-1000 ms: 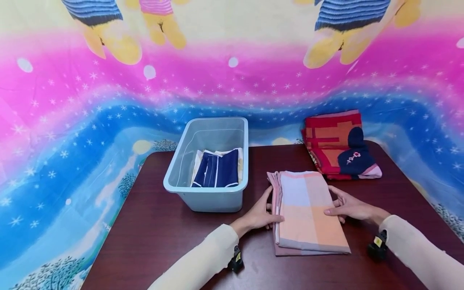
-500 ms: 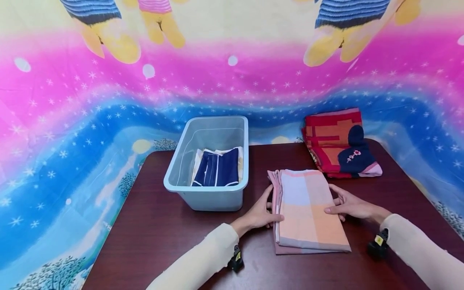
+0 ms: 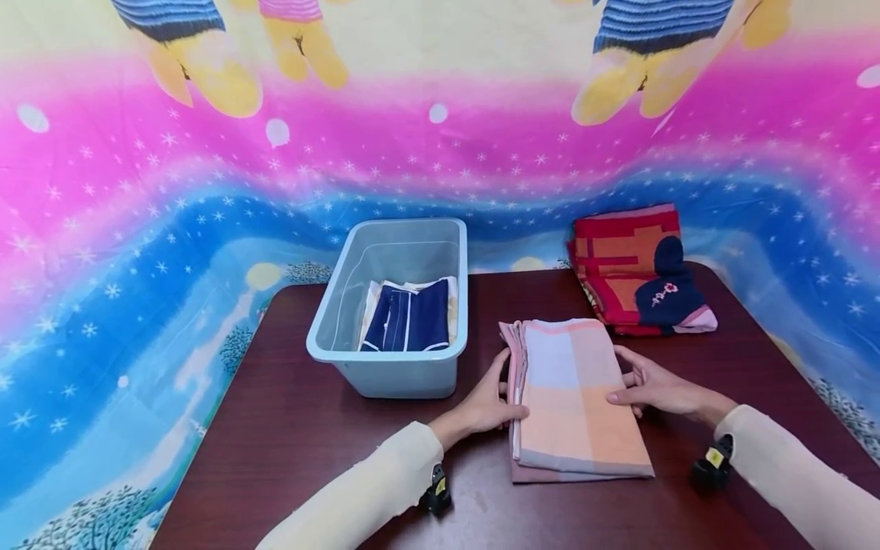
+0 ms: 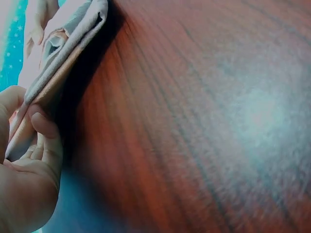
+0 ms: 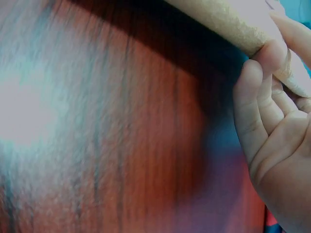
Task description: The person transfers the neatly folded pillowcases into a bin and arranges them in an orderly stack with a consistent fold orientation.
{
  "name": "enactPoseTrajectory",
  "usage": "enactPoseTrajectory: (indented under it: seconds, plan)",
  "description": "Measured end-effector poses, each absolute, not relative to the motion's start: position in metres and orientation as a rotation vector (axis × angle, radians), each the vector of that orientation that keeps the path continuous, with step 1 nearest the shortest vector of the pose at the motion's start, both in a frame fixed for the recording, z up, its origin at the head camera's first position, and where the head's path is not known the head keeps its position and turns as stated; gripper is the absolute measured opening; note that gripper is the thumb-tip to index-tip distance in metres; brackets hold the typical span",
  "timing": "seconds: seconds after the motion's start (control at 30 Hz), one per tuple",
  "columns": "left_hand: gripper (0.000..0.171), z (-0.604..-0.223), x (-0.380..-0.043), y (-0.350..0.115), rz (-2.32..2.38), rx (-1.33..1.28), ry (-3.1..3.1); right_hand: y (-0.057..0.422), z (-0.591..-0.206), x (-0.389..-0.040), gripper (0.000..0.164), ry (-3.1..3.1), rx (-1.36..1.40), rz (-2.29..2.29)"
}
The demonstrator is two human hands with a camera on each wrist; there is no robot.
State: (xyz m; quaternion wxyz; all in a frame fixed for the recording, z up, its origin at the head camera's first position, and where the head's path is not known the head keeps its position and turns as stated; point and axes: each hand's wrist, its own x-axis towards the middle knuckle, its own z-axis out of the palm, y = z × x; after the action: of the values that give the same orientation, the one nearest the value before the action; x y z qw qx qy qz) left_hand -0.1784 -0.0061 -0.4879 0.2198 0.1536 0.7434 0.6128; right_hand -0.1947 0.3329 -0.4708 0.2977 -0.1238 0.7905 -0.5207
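Note:
A folded checked cloth [image 3: 574,397] in peach, white and dusty pink lies in front of me in the head view, its layers bunched along the left side. My left hand [image 3: 484,401] pinches its left edge, thumb on top and fingers tucked below. On the opposite edge my right hand [image 3: 656,389] holds it the same way. The left wrist view shows the folded layers [image 4: 63,68] between thumb and fingers. In the right wrist view, the thumb and curled fingers [image 5: 250,92] meet around the cloth's edge [image 5: 228,24].
Left of the cloth stands a grey-blue plastic tub [image 3: 395,378] containing a folded navy cloth [image 3: 426,317] with white trim. A folded red, orange and navy cloth [image 3: 622,260] lies at the table's back right. The dark wooden table [image 3: 275,451] meets a colourful patterned curtain [image 3: 440,153] behind.
The head view has shifted a little, moving everything slightly left in it. Both hands keep the same hold on the checked cloth.

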Motion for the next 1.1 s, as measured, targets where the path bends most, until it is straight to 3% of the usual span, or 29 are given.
enactPoseTrajectory:
  seconds: [0.6, 1.1]
  plan:
    - [0.108, -0.440, -0.172, -0.013, 1.604, 0.548, 2.150, 0.325, -0.429, -0.188, 0.100, 2.165, -0.353, -1.384]
    - [0.107, -0.400, -0.164, -0.015, 1.530, 0.499, 2.237, 0.321, -0.395, -0.189, 0.095, 2.161, -0.388, -1.403]
